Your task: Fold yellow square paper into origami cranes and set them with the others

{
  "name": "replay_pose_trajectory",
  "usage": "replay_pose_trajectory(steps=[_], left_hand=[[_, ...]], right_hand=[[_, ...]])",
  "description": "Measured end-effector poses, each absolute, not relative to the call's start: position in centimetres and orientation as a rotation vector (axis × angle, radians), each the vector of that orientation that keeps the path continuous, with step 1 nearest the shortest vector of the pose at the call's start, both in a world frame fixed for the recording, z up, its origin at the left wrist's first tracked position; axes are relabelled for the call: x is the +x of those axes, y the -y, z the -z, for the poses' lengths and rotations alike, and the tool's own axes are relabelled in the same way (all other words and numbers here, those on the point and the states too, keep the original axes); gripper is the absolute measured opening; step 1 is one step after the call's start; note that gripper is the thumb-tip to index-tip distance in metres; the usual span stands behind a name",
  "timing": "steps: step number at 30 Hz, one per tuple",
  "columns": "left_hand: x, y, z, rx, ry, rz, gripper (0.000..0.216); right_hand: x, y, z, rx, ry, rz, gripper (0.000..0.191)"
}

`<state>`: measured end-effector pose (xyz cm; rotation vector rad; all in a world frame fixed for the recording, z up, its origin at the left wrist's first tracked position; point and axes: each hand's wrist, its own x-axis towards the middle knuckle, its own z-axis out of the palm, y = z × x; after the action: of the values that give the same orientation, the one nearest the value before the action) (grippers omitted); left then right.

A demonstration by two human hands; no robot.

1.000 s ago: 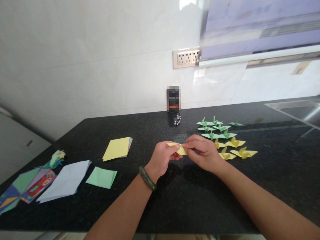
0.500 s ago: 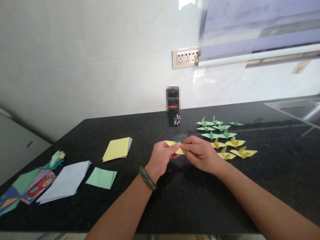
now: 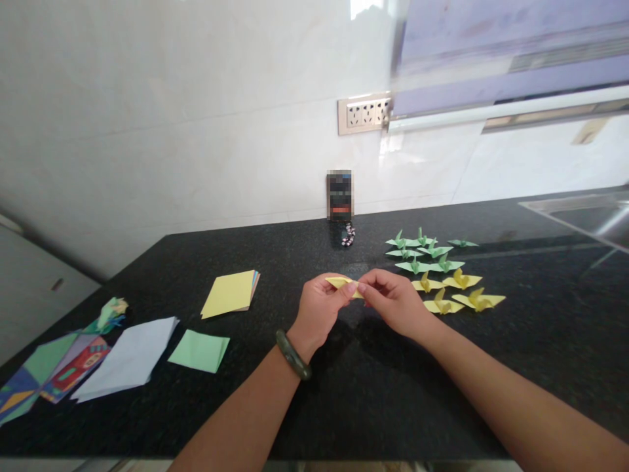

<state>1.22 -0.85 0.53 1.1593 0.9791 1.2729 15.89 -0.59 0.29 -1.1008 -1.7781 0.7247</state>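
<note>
A small folded piece of yellow origami paper (image 3: 339, 282) is held between my two hands, above the middle of the dark counter. My left hand (image 3: 322, 308) pinches it from the left, thumb on top; a dark green bangle (image 3: 293, 355) circles that wrist. From the right, my right hand (image 3: 390, 295) grips the paper's other end between thumb and fingers. The fingers hide much of the folds. Just right of my right hand lie several yellow paper cranes (image 3: 462, 280), and behind them several green paper cranes (image 3: 415, 265).
Left of my hands lie a stack of yellow-topped paper (image 3: 228, 293), green paper (image 3: 199, 351), white sheets (image 3: 130, 357) and patterned paper (image 3: 46, 364). A blurred-out phone-like object (image 3: 340, 195) leans on the wall with a beaded strap (image 3: 348, 235). A metal-edged recess (image 3: 580, 213) is at right.
My right thumb has moved up onto the paper and the right fingers have shifted behind it. The yellow paper now looks narrower and tilted. The things on the counter have not moved.
</note>
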Motion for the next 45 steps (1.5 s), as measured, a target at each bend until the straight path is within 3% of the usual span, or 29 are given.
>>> replay_pose_trajectory(steps=[10, 20, 30, 35, 39, 45], left_hand=[[1.4, 1.1, -0.9, 1.168, -1.048, -1.354, 0.019], [1.3, 1.0, -0.8, 0.948, -0.980, -1.243, 0.042], [1.2, 0.8, -0.5, 1.042, -0.994, -1.184, 0.018], [1.3, 0.8, -0.6, 0.982, -1.091, -1.213, 0.022], [1.3, 1.0, -0.6, 0.998, -0.974, -1.138, 0.026], [1.2, 1.0, -0.8, 0.973, -0.938, -1.169, 0.026]], right_hand=[[15.9, 0.8, -0.3, -1.046, 1.847, -0.587, 0.020], [15.8, 0.6, -0.2, -1.043, 1.640, -0.884, 0.021], [15.8, 0.1, 0.9, -1.018, 1.409, -0.972, 0.020], [15.7, 0.4, 0.3, -0.935, 1.630, -0.536, 0.010], [16.4, 0.2, 0.4, -0.891, 1.825, -0.147, 0.018], [16.7, 0.1, 0.4, -0.804, 1.962, -0.054, 0.027]])
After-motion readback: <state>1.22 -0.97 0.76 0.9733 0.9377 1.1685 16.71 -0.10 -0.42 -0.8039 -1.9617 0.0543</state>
